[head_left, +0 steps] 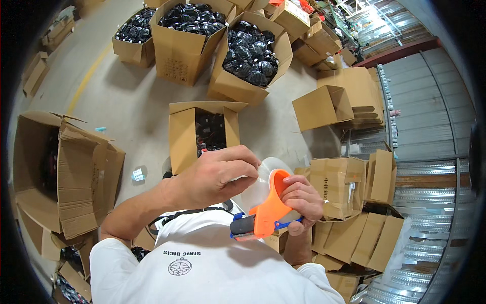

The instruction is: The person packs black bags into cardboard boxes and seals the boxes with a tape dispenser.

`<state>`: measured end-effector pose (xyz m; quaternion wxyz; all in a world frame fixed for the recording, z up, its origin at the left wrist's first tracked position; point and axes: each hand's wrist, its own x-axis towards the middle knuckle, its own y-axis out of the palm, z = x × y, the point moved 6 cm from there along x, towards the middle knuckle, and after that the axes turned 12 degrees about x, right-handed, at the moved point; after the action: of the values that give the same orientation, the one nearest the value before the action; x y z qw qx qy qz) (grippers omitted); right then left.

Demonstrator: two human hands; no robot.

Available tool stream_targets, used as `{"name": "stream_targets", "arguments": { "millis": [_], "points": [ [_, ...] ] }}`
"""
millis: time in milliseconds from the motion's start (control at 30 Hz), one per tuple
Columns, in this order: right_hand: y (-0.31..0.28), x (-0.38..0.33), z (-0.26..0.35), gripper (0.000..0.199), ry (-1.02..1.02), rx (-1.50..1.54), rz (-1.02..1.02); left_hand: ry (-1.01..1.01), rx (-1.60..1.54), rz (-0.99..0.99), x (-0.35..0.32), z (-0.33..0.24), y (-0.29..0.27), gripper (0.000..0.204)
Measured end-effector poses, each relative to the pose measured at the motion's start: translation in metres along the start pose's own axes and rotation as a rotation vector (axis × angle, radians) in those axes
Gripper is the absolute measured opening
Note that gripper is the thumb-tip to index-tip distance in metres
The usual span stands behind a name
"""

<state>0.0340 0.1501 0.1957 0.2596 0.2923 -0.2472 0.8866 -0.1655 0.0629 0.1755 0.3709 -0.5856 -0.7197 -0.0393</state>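
Observation:
My right hand point(305, 200) grips an orange tape gun point(268, 215) with blue fittings and a dark grey roller point(243, 225). A wide roll of clear packing tape point(275, 164) sits on its hub. Against the roll's near-left side, my left hand point(223, 172) is closed in a pinch on what looks like the clear tape; its exact edge is hard to make out. Just beyond my hands stands a cardboard box point(182, 137) with its flaps up and dark items inside, partly hidden by my left hand.
Tall open cartons point(177, 55) at the back hold black items in clear plastic. A large open carton point(76, 177) stands at the left. More boxes point(331, 182) are piled on the right beside metal sheeting point(425, 192). A small white label point(137, 175) lies on the floor.

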Motion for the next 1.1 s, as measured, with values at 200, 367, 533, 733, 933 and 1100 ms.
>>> {"name": "stream_targets", "arguments": {
  "millis": [200,367,533,733,933,1100],
  "points": [
    [0.0,-0.001,-0.006,0.058,-0.008,-0.012,0.094,0.102,0.178,0.102,0.006,-0.003,0.002,0.022],
    [-0.004,-0.005,-0.012,0.058,0.008,-0.01,0.069,0.174,0.182,0.06,0.007,-0.001,0.013,0.028],
    [-0.01,-0.011,-0.012,0.059,0.014,0.018,0.001,0.199,0.148,0.036,0.005,-0.001,0.021,0.029],
    [-0.013,-0.018,-0.015,0.06,0.045,0.014,-0.058,-0.091,-0.01,-0.14,-0.008,0.004,0.025,0.031],
    [-0.01,-0.021,-0.014,0.06,0.036,-0.007,-0.067,-0.334,-0.045,-0.221,-0.022,0.002,0.035,0.03],
    [-0.012,-0.018,-0.015,0.061,0.025,0.029,-0.076,-0.328,-0.212,-0.255,-0.026,0.005,0.038,0.024]
  ]
}}
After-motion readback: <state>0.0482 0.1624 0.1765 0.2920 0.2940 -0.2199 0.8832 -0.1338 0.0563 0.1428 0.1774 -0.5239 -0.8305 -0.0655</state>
